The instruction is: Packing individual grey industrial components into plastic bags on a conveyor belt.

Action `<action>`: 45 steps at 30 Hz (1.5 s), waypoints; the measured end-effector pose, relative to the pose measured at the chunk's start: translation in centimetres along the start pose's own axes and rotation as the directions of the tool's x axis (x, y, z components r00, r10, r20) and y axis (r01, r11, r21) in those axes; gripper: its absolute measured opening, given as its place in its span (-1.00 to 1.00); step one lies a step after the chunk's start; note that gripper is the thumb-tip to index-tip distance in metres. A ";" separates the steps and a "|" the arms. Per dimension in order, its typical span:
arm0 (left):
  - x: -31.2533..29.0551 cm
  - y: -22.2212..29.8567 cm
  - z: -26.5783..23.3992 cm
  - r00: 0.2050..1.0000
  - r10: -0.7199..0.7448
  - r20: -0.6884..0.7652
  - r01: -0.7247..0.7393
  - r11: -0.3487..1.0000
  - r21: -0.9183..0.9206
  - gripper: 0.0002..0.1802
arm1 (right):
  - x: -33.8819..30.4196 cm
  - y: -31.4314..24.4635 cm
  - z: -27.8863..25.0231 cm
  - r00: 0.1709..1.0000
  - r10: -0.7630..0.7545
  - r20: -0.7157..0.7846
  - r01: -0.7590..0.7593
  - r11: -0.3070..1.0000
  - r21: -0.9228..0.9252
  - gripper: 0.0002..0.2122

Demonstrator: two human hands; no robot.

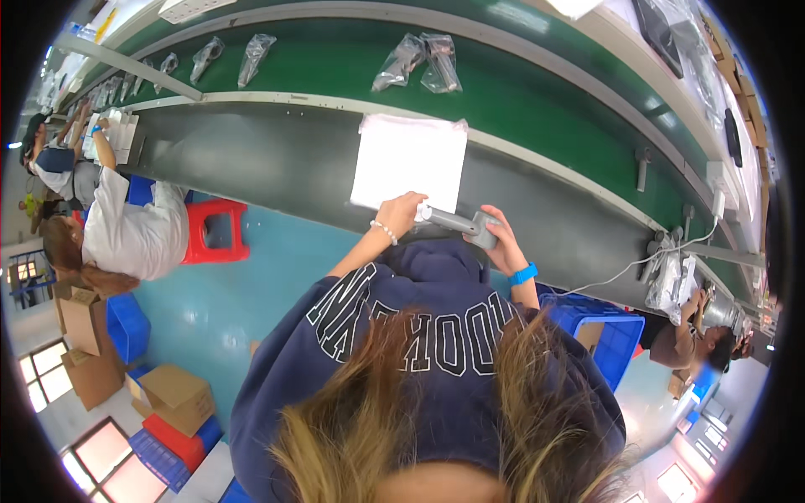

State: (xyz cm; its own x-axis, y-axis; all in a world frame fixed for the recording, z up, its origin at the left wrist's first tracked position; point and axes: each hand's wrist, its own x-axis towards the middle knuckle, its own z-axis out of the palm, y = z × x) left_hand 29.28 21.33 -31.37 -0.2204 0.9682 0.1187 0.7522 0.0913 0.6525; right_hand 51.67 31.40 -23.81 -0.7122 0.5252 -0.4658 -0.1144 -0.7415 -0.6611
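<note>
My right hand [503, 243] is closed round the thick bent head of a grey handheld gimbal [451, 220], whose tube-shaped handle points left. At the handle's end, my left hand [401, 214] has its fingers pinched together by a small white bit, too small to name. Whether those fingers also grip the handle is hidden. Just beyond both hands, a white sheet [409, 159] lies on the dark bench top [277, 159]. The gimbal is held above the bench's near edge, in front of my chest.
Bagged grey parts [418, 63] lie along the green belt [327, 63] behind a metal rail. A white cable [620, 272] crosses the bench at right, near a blue crate [599, 331]. Co-workers sit at both sides; a red stool [216, 230] stands left.
</note>
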 end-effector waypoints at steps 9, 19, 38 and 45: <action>-1.0 -0.1 0.3 0.947 -0.320 0.028 0.294 0.826 -0.481 -0.76 | -1.3 0.5 0.9 0.952 -0.217 -0.218 0.096 0.884 -0.458 -0.66; -1.5 1.3 0.3 0.928 -0.357 0.110 0.370 0.834 -0.409 -0.80 | -2.5 0.7 2.7 0.899 -0.426 -0.104 0.207 0.621 -0.756 -0.65; -1.3 2.6 0.6 0.985 -0.157 -0.077 0.172 0.946 0.276 -0.83 | 0.4 3.6 4.0 0.815 -0.575 -0.076 0.101 0.270 -0.958 -0.55; -0.1 1.6 1.2 0.965 -0.260 0.036 0.239 0.926 0.291 -0.84 | 0.2 3.6 4.9 0.792 -0.609 0.042 0.242 0.250 -0.938 -0.56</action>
State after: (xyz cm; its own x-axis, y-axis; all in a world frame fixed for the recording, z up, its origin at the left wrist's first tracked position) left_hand 31.26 21.67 -31.22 -0.3863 0.9187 -0.0822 0.8249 0.3840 0.4148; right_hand 47.68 26.75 -23.40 -0.5239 0.8498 0.0582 0.4484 0.3332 -0.8294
